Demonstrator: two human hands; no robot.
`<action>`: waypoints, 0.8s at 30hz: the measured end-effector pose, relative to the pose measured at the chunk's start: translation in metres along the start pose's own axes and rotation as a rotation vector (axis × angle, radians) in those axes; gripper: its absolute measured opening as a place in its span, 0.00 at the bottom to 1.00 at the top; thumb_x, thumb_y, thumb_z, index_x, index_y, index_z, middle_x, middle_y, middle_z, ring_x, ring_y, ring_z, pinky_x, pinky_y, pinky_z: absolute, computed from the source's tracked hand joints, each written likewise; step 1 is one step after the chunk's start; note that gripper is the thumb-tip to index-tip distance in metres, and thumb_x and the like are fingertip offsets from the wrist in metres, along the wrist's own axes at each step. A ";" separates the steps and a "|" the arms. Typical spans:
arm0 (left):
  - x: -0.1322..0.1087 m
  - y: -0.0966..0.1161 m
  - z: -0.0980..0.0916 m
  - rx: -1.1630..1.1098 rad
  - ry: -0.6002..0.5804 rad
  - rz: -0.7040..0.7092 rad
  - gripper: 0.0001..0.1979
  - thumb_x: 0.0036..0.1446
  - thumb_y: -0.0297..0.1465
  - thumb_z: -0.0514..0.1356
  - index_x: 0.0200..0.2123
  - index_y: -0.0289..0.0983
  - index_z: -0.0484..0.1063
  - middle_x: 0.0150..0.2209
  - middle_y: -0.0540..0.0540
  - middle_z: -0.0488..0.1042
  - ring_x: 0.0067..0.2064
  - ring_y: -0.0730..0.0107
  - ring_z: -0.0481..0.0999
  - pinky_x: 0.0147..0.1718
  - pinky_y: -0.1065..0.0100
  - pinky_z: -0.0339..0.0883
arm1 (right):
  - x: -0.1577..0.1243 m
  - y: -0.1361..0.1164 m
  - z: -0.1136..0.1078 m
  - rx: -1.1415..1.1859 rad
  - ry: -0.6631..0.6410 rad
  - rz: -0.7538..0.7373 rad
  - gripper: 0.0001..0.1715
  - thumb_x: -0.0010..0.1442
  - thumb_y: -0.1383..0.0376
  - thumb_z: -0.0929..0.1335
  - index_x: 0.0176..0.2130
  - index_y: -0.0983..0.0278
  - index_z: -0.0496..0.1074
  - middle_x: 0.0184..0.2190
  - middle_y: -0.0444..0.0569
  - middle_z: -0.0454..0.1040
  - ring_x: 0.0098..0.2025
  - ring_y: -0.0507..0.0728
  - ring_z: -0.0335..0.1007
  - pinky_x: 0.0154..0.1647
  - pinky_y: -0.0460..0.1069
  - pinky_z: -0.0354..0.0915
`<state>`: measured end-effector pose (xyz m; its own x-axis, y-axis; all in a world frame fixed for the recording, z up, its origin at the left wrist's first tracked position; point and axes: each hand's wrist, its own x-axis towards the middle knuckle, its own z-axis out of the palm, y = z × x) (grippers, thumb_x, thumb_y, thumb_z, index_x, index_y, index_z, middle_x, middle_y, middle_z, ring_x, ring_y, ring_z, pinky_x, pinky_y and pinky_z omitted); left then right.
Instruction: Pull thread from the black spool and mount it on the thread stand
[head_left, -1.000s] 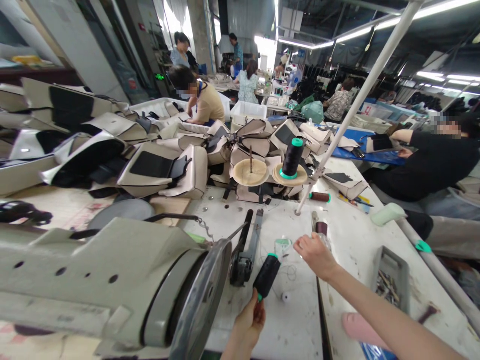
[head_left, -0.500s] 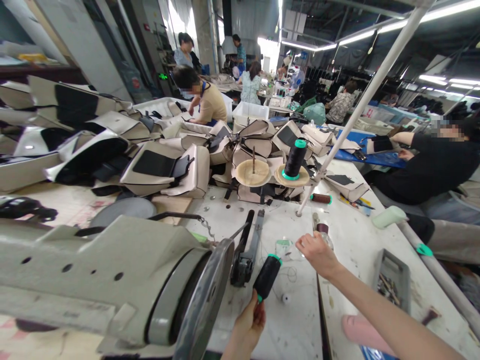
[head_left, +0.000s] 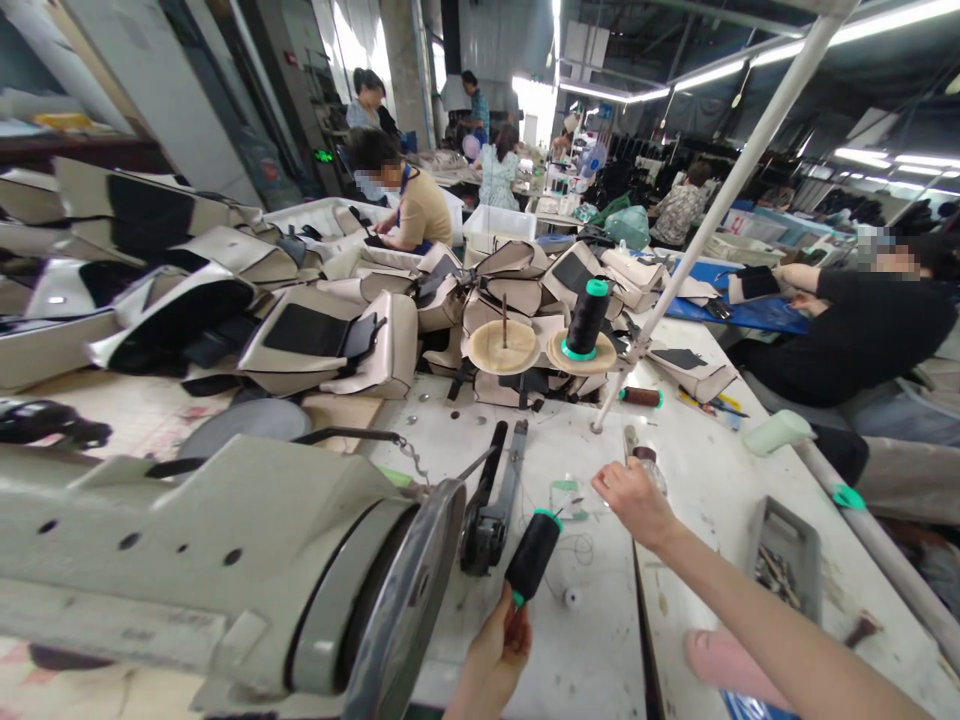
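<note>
My left hand (head_left: pixel 498 650) grips a cone of black thread (head_left: pixel 533 556) with green ends by its lower end. The cone tilts to the right, above the white table (head_left: pixel 600 640). Farther forward, my right hand (head_left: pixel 634 498) is closed, thumb and fingers pressed together. Whatever it pinches, if anything, is too small to make out. Just beyond that hand lies a small maroon thread spool (head_left: pixel 643 455). A small clear and green packet (head_left: pixel 568 498) and a white bobbin-like piece (head_left: pixel 572 598) rest between my hands.
A sewing machine (head_left: pixel 225 570) with its handwheel (head_left: pixel 409 610) fills the left. Ahead stand a thread stand (head_left: pixel 504 346), another black cone (head_left: pixel 586 322) and a slanting pole (head_left: pixel 720 210). Beige bag pieces (head_left: pixel 330 340) pile behind. A grey tray (head_left: pixel 784 560) sits right. Co-workers sit around.
My hands keep almost the same places, the cone still in my left. The view has shifted very slightly. A co-worker at the right has moved a hand and a beige-and-black piece a little.
</note>
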<state>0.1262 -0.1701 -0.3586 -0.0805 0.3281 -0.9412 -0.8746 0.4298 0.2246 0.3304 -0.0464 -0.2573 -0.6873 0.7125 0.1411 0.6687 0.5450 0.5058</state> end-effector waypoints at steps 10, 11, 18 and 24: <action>-0.003 -0.002 0.001 -0.063 -0.033 -0.077 0.07 0.51 0.21 0.61 0.25 0.33 0.65 0.23 0.48 0.70 0.24 0.75 0.73 0.21 0.76 0.68 | -0.019 -0.027 -0.027 0.047 0.043 -0.106 0.11 0.57 0.72 0.62 0.42 0.65 0.64 0.33 0.49 0.66 0.36 0.57 0.60 0.42 0.55 0.52; -0.004 -0.002 0.002 -0.065 -0.037 -0.074 0.06 0.51 0.21 0.60 0.25 0.33 0.65 0.24 0.48 0.70 0.24 0.75 0.73 0.21 0.76 0.68 | -0.019 -0.031 -0.027 0.059 0.052 -0.122 0.11 0.57 0.72 0.62 0.42 0.65 0.64 0.33 0.49 0.67 0.36 0.57 0.60 0.42 0.55 0.52; -0.008 0.003 0.003 -0.064 -0.035 -0.063 0.06 0.52 0.22 0.60 0.25 0.32 0.65 0.23 0.48 0.69 0.22 0.76 0.72 0.21 0.75 0.67 | -0.014 -0.016 -0.011 0.026 0.018 -0.053 0.10 0.55 0.74 0.63 0.39 0.66 0.65 0.30 0.49 0.67 0.34 0.57 0.60 0.42 0.56 0.52; -0.007 0.002 0.005 -0.022 -0.037 -0.038 0.08 0.51 0.22 0.60 0.22 0.32 0.65 0.23 0.46 0.70 0.23 0.75 0.72 0.21 0.73 0.68 | -0.017 -0.019 -0.023 0.039 0.026 -0.081 0.12 0.56 0.73 0.62 0.42 0.65 0.64 0.33 0.49 0.67 0.36 0.57 0.60 0.42 0.55 0.52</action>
<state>0.1269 -0.1673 -0.3502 -0.0298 0.3428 -0.9389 -0.8870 0.4240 0.1830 0.3228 -0.0791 -0.2501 -0.7462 0.6542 0.1231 0.6209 0.6174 0.4830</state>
